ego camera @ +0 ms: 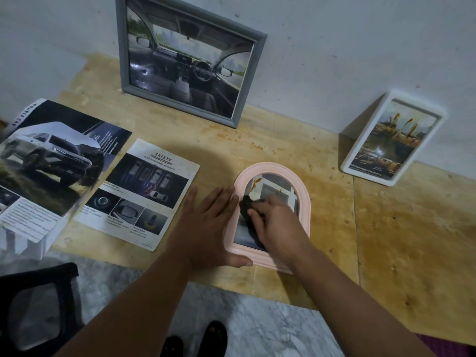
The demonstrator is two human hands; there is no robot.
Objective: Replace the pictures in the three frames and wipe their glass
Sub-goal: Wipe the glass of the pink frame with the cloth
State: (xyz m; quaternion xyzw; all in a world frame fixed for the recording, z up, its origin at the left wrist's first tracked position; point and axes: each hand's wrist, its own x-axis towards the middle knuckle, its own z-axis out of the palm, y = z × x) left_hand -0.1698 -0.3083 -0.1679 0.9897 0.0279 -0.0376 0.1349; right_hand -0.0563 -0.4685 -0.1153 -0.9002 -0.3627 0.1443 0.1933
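Note:
A pink arched frame [304, 194] lies flat on the wooden table [412, 253], a picture under its glass. My right hand [275, 220] grips a dark cloth [248, 210] and presses it on the glass. My left hand [206, 222] lies flat with straight fingers against the frame's left edge, its thumb along the bottom rim. A grey frame [123, 60] with a car-interior picture leans on the wall at the back. A white frame [360, 150] with a yellowish picture leans on the wall at the right.
A loose page headed SAFETY [139, 194] lies left of my left hand. A car brochure [51, 163] lies at the far left. A black chair [38, 305] stands at the lower left. The table's front edge runs just below the pink frame.

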